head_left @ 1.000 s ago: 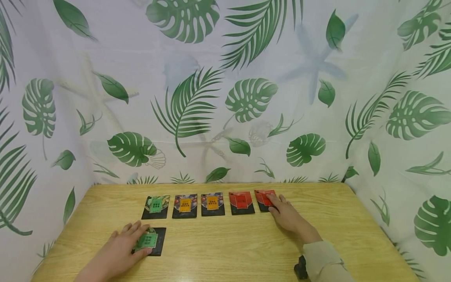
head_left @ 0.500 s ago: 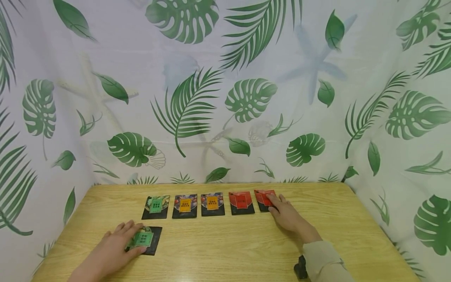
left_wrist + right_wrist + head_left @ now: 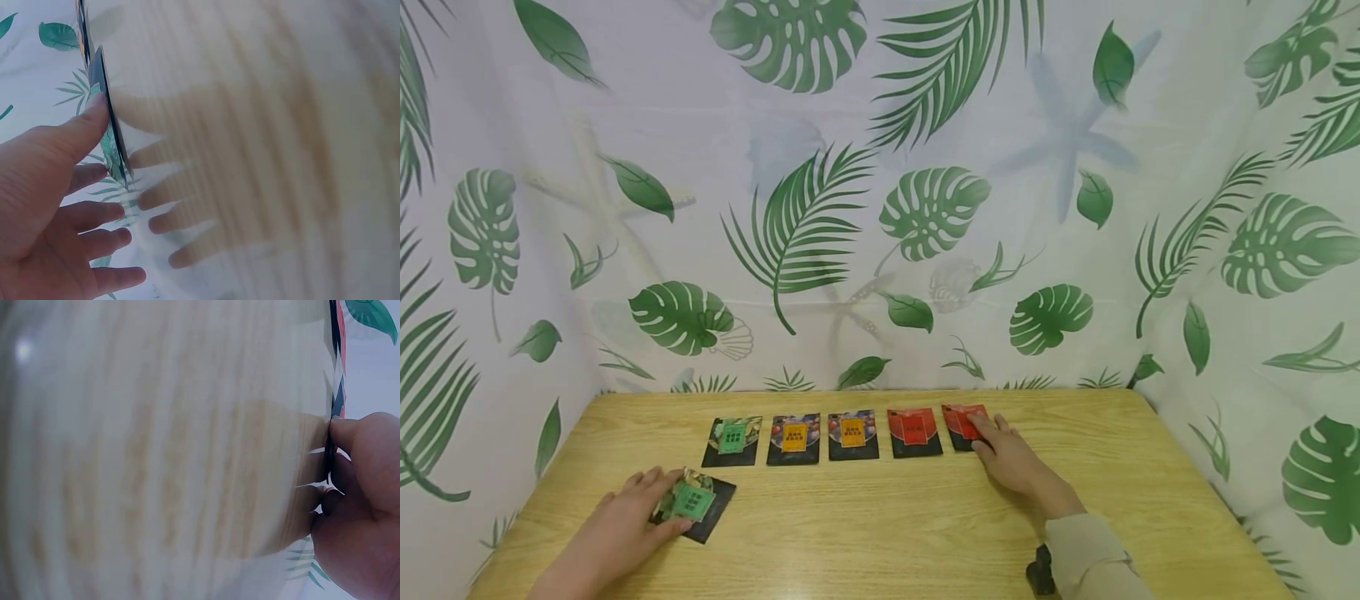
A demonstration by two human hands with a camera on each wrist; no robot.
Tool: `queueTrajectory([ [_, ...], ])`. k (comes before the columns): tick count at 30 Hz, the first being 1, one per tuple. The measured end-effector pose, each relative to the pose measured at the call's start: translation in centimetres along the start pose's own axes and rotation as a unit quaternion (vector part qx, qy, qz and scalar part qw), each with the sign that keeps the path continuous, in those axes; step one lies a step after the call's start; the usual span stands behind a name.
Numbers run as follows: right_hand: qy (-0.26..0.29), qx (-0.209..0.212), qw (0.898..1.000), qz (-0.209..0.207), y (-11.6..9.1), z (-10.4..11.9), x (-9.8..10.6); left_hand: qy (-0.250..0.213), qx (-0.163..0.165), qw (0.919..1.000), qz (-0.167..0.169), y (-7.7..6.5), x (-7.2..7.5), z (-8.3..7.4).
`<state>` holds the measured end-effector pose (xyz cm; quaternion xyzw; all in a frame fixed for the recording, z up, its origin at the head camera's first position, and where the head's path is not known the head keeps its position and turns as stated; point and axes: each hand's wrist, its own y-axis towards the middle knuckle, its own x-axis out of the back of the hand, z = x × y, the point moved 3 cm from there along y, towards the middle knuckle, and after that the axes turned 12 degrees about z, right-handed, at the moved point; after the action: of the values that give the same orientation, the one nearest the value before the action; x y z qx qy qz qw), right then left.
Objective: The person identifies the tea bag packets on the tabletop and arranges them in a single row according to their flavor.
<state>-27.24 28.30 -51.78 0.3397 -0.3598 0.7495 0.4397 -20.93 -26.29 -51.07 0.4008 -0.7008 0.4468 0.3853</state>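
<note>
My left hand (image 3: 619, 527) holds a green-labelled black packet (image 3: 695, 504) at its left part, the thumb on the near side and the fingers on the far side. In the left wrist view this packet (image 3: 111, 134) shows nearly edge-on, under the thumb; the other fingers are spread. At the right end of the back row, my right hand (image 3: 1017, 458) grips a red packet (image 3: 958, 425) by its right side. In the right wrist view, its thumb lies against the thin edge of the red packet (image 3: 338, 403), and the other fingers are partly hidden.
Left of the held red packet lie another red packet (image 3: 914, 432), two orange-labelled packets (image 3: 853, 433) and a green-labelled packet (image 3: 732, 440), all in one row. A leaf-patterned cloth (image 3: 880, 350) walls the wooden table (image 3: 880, 533). A small black object (image 3: 1041, 571) shows beside the right sleeve.
The left hand has moved left with the green-labelled packet, which has turned so that its right side points up toward the back. The right hand and the row have not moved.
</note>
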Motion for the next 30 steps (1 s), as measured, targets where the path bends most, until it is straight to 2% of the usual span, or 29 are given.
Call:
queueTrajectory([
  [8, 0.004, 0.003, 1.000, 0.000, 0.0, 0.0, -0.2, 0.008, 0.004, 0.9996, -0.027, -0.3, 0.3, 0.1],
  [16, 0.003, 0.005, 1.000, 0.001, 0.0, 0.0, -0.2, 0.013, 0.045, 0.9988, 0.017, 0.4, 0.1, -1.2],
  [30, 0.004, 0.003, 1.000, 0.003, 0.0, 0.1, -0.1, 0.028, 0.025, 0.9991, 0.019, 0.0, 0.0, -0.6],
])
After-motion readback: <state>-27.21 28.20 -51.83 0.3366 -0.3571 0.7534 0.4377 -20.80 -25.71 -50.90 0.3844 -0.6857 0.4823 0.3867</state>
